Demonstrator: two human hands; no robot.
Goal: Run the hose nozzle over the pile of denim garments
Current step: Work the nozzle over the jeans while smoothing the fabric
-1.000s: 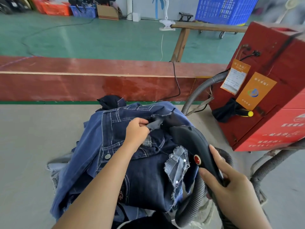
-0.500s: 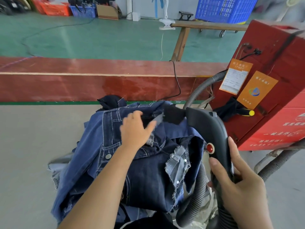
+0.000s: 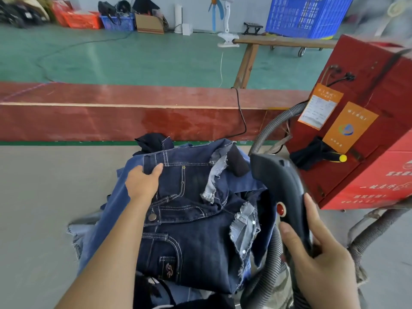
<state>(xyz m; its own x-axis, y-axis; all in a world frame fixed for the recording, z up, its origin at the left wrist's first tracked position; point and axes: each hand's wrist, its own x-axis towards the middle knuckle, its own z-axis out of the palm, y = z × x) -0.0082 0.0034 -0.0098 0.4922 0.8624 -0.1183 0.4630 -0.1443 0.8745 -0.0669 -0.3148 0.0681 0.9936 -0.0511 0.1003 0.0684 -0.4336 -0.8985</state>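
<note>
Left hand (image 3: 142, 184): fingers curled over the waistband edge at the far left of the top jeans, pinning it.
Right hand (image 3: 316, 259): wrapped round the handle of the hose nozzle (image 3: 278, 184), thumb just below its red button (image 3: 281, 209).
Nozzle: raised beside the pile's right edge, apparently clear of the cloth; likely rigid and light, best held at the handle, though its ribbed hose (image 3: 265, 275) may drag.
Pile of denim garments (image 3: 196, 219): centre, near; soft, heavy, prone to shifting.
Red cabinet (image 3: 365, 139): far right.
</note>
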